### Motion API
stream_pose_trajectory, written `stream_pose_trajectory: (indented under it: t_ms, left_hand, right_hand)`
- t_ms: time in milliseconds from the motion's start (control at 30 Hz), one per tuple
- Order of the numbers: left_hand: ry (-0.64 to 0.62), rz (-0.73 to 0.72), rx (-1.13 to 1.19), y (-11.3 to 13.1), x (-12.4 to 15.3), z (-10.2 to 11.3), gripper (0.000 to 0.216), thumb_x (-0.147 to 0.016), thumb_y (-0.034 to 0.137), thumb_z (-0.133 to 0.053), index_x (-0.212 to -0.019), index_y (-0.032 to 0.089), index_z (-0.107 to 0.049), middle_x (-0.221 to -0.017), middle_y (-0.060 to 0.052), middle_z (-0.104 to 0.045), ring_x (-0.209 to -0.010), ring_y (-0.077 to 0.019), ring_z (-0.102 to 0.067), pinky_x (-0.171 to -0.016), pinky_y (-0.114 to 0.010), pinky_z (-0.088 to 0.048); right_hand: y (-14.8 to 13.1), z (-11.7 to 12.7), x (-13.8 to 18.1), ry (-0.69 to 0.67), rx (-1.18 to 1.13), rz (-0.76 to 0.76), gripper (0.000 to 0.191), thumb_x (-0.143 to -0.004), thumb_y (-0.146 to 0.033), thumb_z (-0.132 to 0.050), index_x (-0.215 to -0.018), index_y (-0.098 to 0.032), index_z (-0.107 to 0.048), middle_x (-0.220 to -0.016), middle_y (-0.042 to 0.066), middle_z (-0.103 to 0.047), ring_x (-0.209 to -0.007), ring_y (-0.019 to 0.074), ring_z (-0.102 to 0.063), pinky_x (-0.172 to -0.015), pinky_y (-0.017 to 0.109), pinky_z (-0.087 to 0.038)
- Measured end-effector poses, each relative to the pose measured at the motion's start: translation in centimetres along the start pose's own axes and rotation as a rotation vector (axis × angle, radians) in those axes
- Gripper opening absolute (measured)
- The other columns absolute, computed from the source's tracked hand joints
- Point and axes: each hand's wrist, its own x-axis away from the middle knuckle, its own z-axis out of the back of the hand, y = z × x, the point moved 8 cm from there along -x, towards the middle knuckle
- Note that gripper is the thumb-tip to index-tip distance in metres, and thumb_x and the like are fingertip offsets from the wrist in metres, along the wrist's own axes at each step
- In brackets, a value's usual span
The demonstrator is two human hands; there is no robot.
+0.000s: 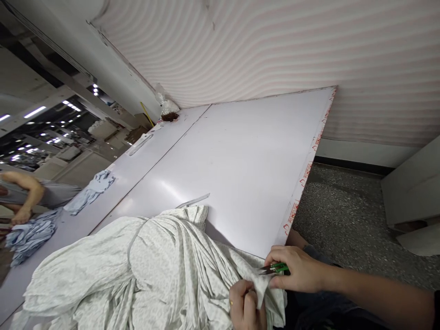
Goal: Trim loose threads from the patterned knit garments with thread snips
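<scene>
A big heap of pale, faintly patterned fabric (144, 270) lies on the near end of a long white table (240, 165). My left hand (245, 305), a ring on one finger, is closed in a pinch on an edge of this fabric at the bottom of the view. Just to its right, my right hand (297, 270) is closed on small green-handled thread snips (275, 268), whose dark blades point left at the pinched cloth. Both hands sit at the table's near corner.
Light blue cloth piles (91, 190) lie along the table's left side, where another person's arm (25, 195) rests. A thin strip (194, 200) lies beyond the heap. The table's right edge carries red-printed tape (304, 176); speckled floor (343, 215) and a ribbed wall lie beyond.
</scene>
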Motion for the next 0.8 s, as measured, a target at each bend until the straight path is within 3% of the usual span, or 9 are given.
stream_pose_trajectory:
  t_ms: [67, 133, 233, 300, 400, 600, 800]
  left_hand:
    - [-0.009, 0.131, 0.083, -1.0, 0.0, -0.2, 0.022, -0.087, 0.029, -0.059, -0.066, 0.024, -0.056, -0.082, -0.006, -0.066, -0.077, -0.0207, -0.06, -0.072, -0.035, -0.047]
    - [-0.049, 0.376, 0.199, -2.8, 0.2, -0.7, 0.022, -0.088, 0.044, -0.059, -0.08, 0.024, -0.063, -0.075, -0.004, -0.066, -0.071, -0.0203, -0.06, -0.069, -0.033, -0.045]
    - [-0.136, 0.741, 0.331, -5.1, 0.8, -1.5, 0.05, -0.083, 0.063, -0.06, -0.108, 0.02, -0.064, -0.059, 0.004, -0.052, -0.054, -0.0145, -0.047, -0.057, -0.027, -0.036]
    - [-0.186, 0.871, 0.382, -5.7, 0.7, -1.9, 0.06, -0.079, 0.069, -0.061, -0.112, 0.018, -0.062, -0.056, 0.007, -0.042, -0.053, -0.0119, -0.038, -0.055, -0.025, -0.031]
    - [-0.215, 0.952, 0.423, -5.8, 0.4, -2.0, 0.066, -0.074, 0.072, -0.063, -0.113, 0.018, -0.06, -0.058, 0.008, -0.037, -0.054, -0.0105, -0.035, -0.057, -0.024, -0.03]
    - [-0.24, 0.972, 0.454, -5.7, 0.1, -2.1, 0.066, -0.072, 0.072, -0.065, -0.111, 0.02, -0.06, -0.06, 0.007, -0.041, -0.058, -0.0113, -0.038, -0.06, -0.024, -0.033]
    - [-0.25, 0.988, 0.518, -5.7, -0.1, -2.2, 0.063, -0.071, 0.071, -0.067, -0.11, 0.022, -0.058, -0.061, 0.007, -0.047, -0.059, -0.0116, -0.04, -0.062, -0.024, -0.034]
  right_hand:
    - [-0.1, -0.3, -0.1, 0.008, 0.014, 0.009, 0.019, -0.073, -0.016, -0.073, -0.092, -0.021, -0.072, -0.089, 0.002, -0.071, -0.08, 0.018, -0.066, -0.069, 0.024, -0.045]
    - [-0.1, -0.2, -0.4, 0.058, 0.046, 0.018, 0.014, -0.079, -0.012, -0.064, -0.089, -0.02, -0.07, -0.087, 0.002, -0.07, -0.08, 0.0175, -0.066, -0.069, 0.024, -0.044]
    - [-0.5, 0.2, -0.6, 0.088, 0.109, 0.035, 0.014, -0.08, -0.012, -0.065, -0.09, -0.02, -0.071, -0.089, 0.003, -0.069, -0.079, 0.018, -0.065, -0.068, 0.025, -0.044]
    - [-1.1, 0.2, -0.6, 0.058, 0.146, 0.072, 0.019, -0.078, -0.018, -0.071, -0.097, -0.021, -0.072, -0.092, 0.003, -0.069, -0.079, 0.0184, -0.066, -0.069, 0.026, -0.044]
    - [-1.8, 0.0, -0.5, 0.035, 0.197, 0.131, 0.021, -0.082, -0.026, -0.072, -0.102, -0.024, -0.074, -0.093, 0.003, -0.07, -0.08, 0.019, -0.066, -0.072, 0.028, -0.044]
    - [-2.1, -0.4, -0.7, 0.054, 0.246, 0.171, 0.022, -0.084, -0.029, -0.071, -0.105, -0.026, -0.075, -0.093, 0.003, -0.072, -0.08, 0.0196, -0.066, -0.074, 0.029, -0.045]
    - [-1.5, 0.1, -0.7, 0.046, 0.163, 0.112, 0.021, -0.08, -0.026, -0.075, -0.101, -0.024, -0.077, -0.091, 0.003, -0.072, -0.077, 0.0179, -0.067, -0.07, 0.025, -0.046]
